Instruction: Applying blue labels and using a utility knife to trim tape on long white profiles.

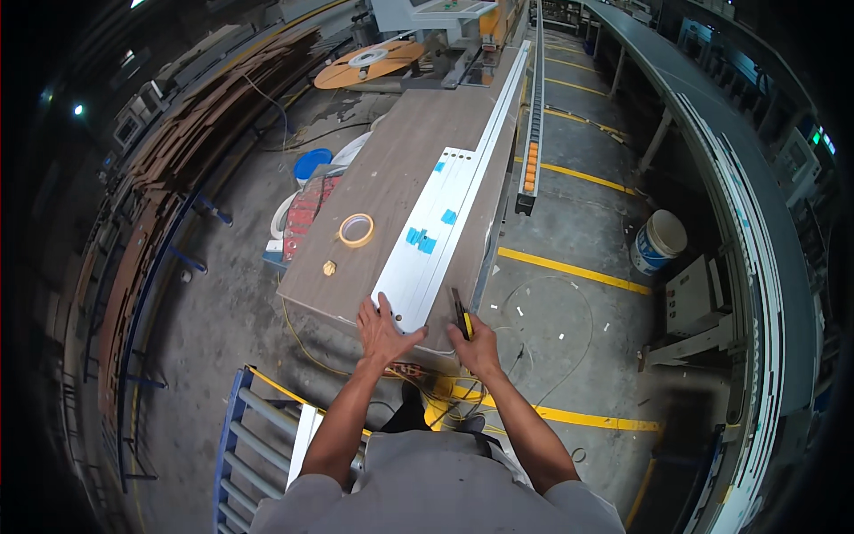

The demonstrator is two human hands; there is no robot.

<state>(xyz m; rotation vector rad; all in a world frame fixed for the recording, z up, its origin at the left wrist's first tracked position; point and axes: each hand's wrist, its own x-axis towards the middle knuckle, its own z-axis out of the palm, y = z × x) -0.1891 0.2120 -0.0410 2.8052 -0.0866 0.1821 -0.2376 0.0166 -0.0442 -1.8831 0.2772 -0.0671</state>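
Note:
A long white panel [411,271] with a few holes and blue tape patches lies lengthwise on a brown wood-grain table [356,187]. My left hand [384,336] rests on its near end, fingers and thumb spread apart across the corner. To the right of that end, my right hand [479,349] is closed around a yellow and black utility knife [464,322], tip pointing away from me over the table. A roll of yellowish tape [356,230] and a small crumpled tan lump [329,267] lie left of the panel.
A narrow conveyor rail [531,151] with orange rollers runs along the table's right. Stacked brown strips [169,187] stand far left. At right are a white bucket [658,242] and a long bench [712,98]. A roller stand [258,436] and loose cables [445,392] lie near my feet.

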